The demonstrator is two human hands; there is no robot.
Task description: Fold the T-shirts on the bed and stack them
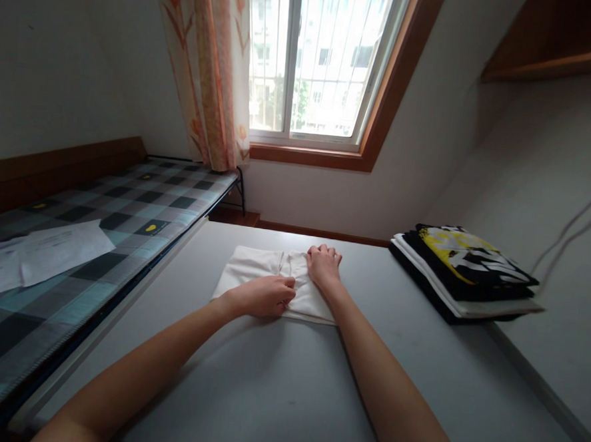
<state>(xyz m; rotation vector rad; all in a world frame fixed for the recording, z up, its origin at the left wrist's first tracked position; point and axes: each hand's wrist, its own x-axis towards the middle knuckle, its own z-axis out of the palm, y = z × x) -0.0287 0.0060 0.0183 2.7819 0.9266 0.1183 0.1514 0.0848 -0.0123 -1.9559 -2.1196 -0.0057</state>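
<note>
Fingers of the left hand curl in a loose fist at the near part of a folded white cloth, while those of the right hand bend over its far right part; whether either pinches the fabric cannot be told. Both bare forearms reach forward, converging on the cloth, which lies directly beneath the fingers. The fabric looks soft and matte, roughly rectangular, with creases (the sharpest run between the two hands). Around the fingers spreads a smooth, pale gray table. To their right sits a stack of folded garments, black and white layers topped by a yellow print. To their left, papers lie on a checked mattress. Beyond the fingers, a floral curtain hangs beside a bright, wood-framed window.
</note>
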